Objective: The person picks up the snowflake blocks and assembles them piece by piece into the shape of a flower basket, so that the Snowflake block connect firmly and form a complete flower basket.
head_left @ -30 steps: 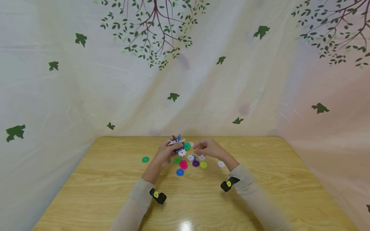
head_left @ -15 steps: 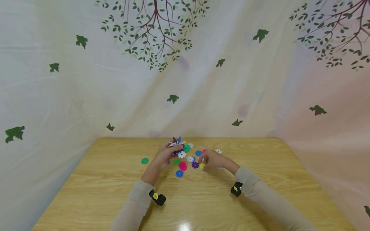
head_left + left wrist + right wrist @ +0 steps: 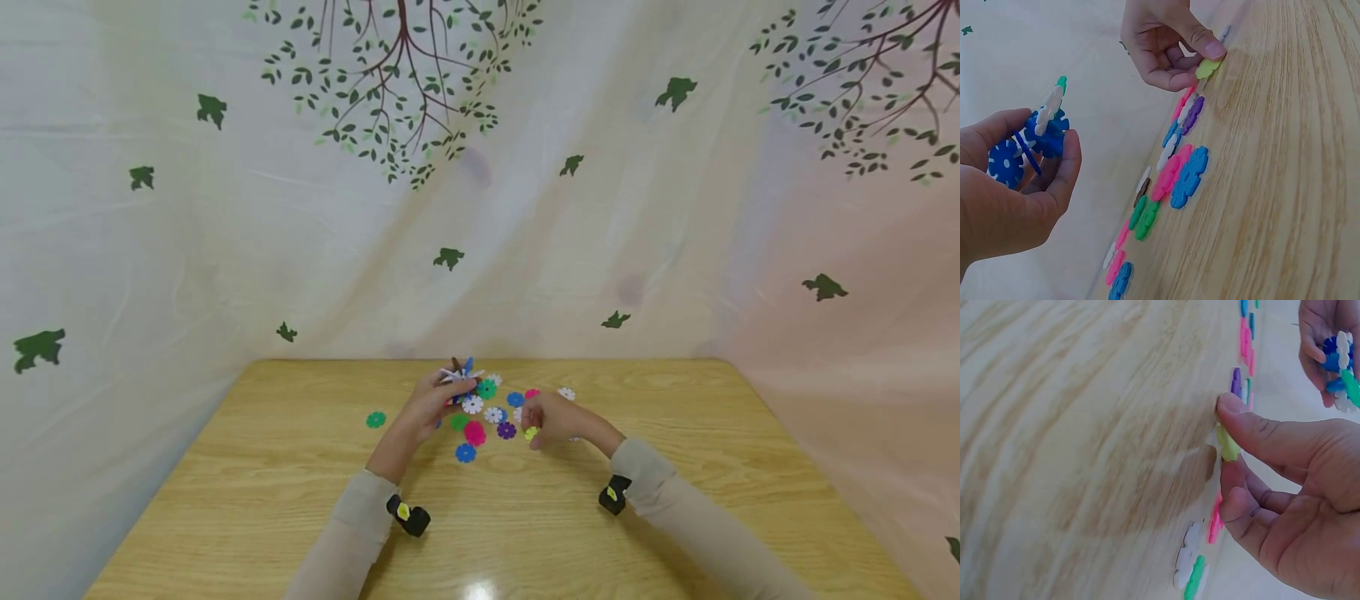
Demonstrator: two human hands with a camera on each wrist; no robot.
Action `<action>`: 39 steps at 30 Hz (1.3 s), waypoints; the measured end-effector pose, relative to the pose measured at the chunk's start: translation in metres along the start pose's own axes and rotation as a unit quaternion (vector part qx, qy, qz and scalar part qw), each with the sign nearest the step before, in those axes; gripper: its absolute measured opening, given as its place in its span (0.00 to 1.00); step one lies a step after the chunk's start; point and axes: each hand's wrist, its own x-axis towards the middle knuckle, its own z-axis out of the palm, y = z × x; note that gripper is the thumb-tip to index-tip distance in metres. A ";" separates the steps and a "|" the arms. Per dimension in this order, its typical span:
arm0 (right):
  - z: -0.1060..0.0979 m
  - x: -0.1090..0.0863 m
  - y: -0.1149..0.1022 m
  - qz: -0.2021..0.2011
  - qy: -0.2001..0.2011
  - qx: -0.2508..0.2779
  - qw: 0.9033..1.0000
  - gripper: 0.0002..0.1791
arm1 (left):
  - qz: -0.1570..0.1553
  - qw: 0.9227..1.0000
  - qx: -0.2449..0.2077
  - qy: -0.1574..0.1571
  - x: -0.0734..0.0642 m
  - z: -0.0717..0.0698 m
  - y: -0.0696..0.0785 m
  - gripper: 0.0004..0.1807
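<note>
A leaf-printed cloth (image 3: pixel 337 225) hung behind the wooden table (image 3: pixel 225 508). Raised, the left hand (image 3: pixel 1013 206) gripped joined discs (image 3: pixel 1049 134); low, the right hand (image 3: pixel 1304 506) pinched a yellow disc (image 3: pixel 1228 445).

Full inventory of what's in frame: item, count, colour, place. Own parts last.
Disc cluster: one, mixed blue, white and green, held above the table.
Yellow disc: one, yellow, pinched in the right hand.
Purple disc: one, purple, table, between the hands.
Pink discs: several, overlapping, pink, table.
Blue discs: several, blue, table.
White discs: several, some partly hidden, white, table.
Green discs: at least two, green, table, one apart at left.
Table: one, light wood, below the hands.
Backdrop: one, pale, printed with branches and green birds, behind the table.
Wrist cameras: two, black and yellow, one per wrist.
Sleeves: two, beige, forearms.
Hands: two, bare; left hand on cluster, right on yellow disc.
</note>
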 end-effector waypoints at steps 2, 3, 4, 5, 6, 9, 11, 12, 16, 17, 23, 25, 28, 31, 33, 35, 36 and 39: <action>-0.001 -0.001 0.001 -0.009 -0.005 0.007 1.000 0.12 | 0.001 1.000 0.000 0.001 0.000 0.001 0.000 0.21; -0.002 -0.002 0.002 -0.011 -0.008 0.009 1.000 0.11 | 0.002 1.000 0.000 0.001 0.000 0.001 0.000 0.21; -0.003 -0.002 0.003 -0.017 -0.009 0.010 1.000 0.10 | 0.002 1.000 0.000 0.002 0.000 0.001 0.000 0.20; -0.004 -0.002 0.003 -0.024 -0.008 0.011 1.000 0.09 | 0.003 1.000 0.002 0.003 0.000 0.002 0.001 0.19; -0.006 -0.001 0.003 -0.025 -0.007 0.016 1.000 0.08 | 0.003 1.000 0.002 0.004 0.000 0.002 0.001 0.19; -0.011 0.002 0.003 -0.030 0.003 0.043 0.999 0.04 | 0.005 1.000 0.007 0.008 0.001 0.003 0.001 0.18; -0.014 0.004 0.000 -0.030 0.027 0.072 0.997 0.02 | 0.008 1.000 0.007 0.010 0.001 0.003 0.001 0.19; -0.015 0.005 -0.003 -0.026 0.044 0.089 0.995 0.02 | 0.009 1.000 0.006 0.010 0.001 0.004 0.001 0.19; -0.019 0.009 -0.018 -0.036 0.143 0.135 0.980 0.07 | 0.011 1.000 0.007 0.010 0.003 0.004 0.001 0.23; -0.019 0.010 -0.022 -0.040 0.170 0.148 0.974 0.08 | 0.010 1.000 0.009 0.010 0.003 0.004 0.001 0.23; -0.013 0.014 -0.046 -0.033 0.285 0.234 0.929 0.10 | 0.009 1.000 0.017 0.000 0.002 0.004 0.000 0.27; -0.009 0.015 -0.050 -0.026 0.304 0.250 0.919 0.10 | 0.009 1.000 0.016 -0.002 0.001 0.005 0.000 0.27; -0.004 0.018 -0.053 -0.022 0.319 0.260 0.911 0.10 | 0.011 1.000 0.015 -0.003 -0.001 0.006 -0.001 0.28; 0.001 0.020 -0.054 -0.019 0.328 0.269 0.906 0.10 | 0.011 1.000 0.012 0.000 0.001 0.006 -0.002 0.27; 0.003 0.022 -0.053 -0.015 0.329 0.273 0.904 0.10 | 0.013 1.000 0.017 -0.002 0.001 0.005 -0.002 0.27; 0.005 0.023 -0.052 -0.011 0.327 0.272 0.905 0.10 | 0.013 1.000 0.020 -0.004 0.002 0.005 -0.002 0.27; 0.005 0.024 -0.052 -0.011 0.325 0.270 0.906 0.10 | 0.013 1.000 0.022 -0.004 0.002 0.005 -0.002 0.27; 0.005 0.024 -0.051 -0.014 0.316 0.261 0.912 0.10 | 0.011 1.000 0.023 -0.005 0.003 0.004 -0.001 0.26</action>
